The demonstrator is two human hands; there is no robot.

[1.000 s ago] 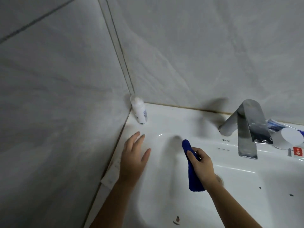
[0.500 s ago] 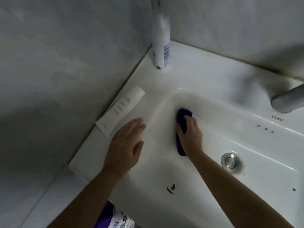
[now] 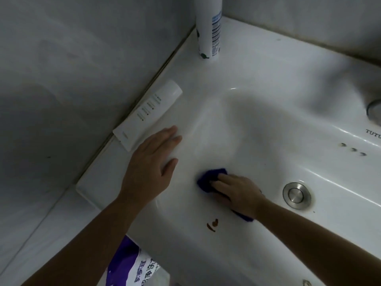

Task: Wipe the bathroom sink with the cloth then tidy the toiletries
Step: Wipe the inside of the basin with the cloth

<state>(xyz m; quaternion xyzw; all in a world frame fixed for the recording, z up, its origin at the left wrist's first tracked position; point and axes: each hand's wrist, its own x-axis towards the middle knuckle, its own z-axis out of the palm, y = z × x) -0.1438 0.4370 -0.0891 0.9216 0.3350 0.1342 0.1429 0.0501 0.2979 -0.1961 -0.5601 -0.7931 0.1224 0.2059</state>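
My right hand (image 3: 237, 193) presses the cloth (image 3: 208, 176) against the left slope of the sink (image 3: 268, 69), fingers nearly straight over it, near a brown stain (image 3: 212, 223). My left hand (image 3: 152, 168) rests flat on the rim, fingers straight and holding nothing, just beside the tube (image 3: 148, 114). The bottle (image 3: 209, 27) stands upright in the corner.

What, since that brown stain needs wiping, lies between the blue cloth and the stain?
Nothing visible: bare white basin separates the blue cloth, pressed under the right hand, from the brown stain just nearer the camera.
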